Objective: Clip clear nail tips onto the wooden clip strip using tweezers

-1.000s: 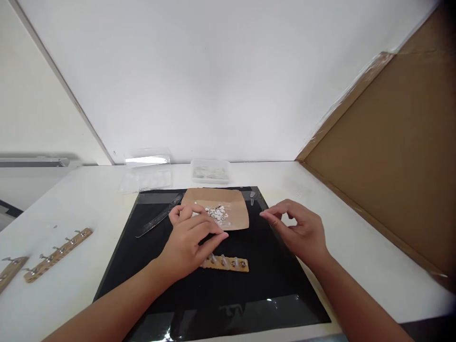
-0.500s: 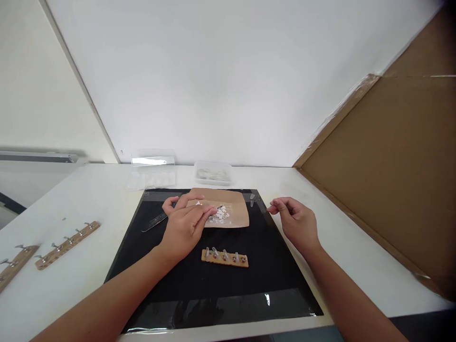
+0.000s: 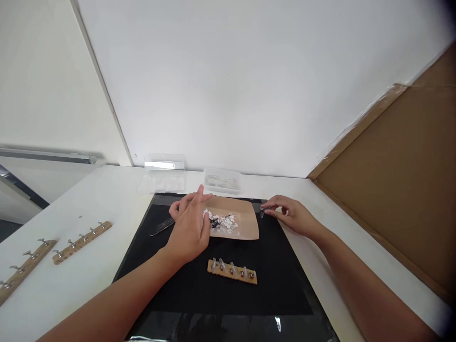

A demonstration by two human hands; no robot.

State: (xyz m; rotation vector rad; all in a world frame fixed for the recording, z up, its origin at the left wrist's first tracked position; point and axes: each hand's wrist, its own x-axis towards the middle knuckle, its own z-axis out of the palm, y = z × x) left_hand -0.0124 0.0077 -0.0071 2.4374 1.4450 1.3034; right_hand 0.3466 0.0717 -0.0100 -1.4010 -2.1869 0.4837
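Note:
My left hand [image 3: 188, 230] is open, fingers spread and thumb apart. It hovers at the left side of a brown paper sheet [image 3: 245, 209] that carries a pile of small white flakes [image 3: 228, 223] and some dark bits. At the right edge of the black mat [image 3: 278, 294], my right hand [image 3: 290, 213] has thumb and forefinger closed at a small clear nail tip [image 3: 261, 214]. Nearer to me lies a short wooden strip [image 3: 231, 272] with round knobs; several clear nail tips stand up from it.
A metal tweezers-like tool [image 3: 161, 227] lies left of the paper. Behind the mat are an open clear case [image 3: 164, 180] and a clear plastic box [image 3: 223, 180]. Two wooden strips with metal pegs [image 3: 82, 241] rest on the white table at left. A cardboard panel [image 3: 392, 190] borders the right.
My right hand has moved in to the clear nail tips at the mat's edge. The left hand has gone from a pinch over the flakes to spread fingers. The whole view has shifted slightly.

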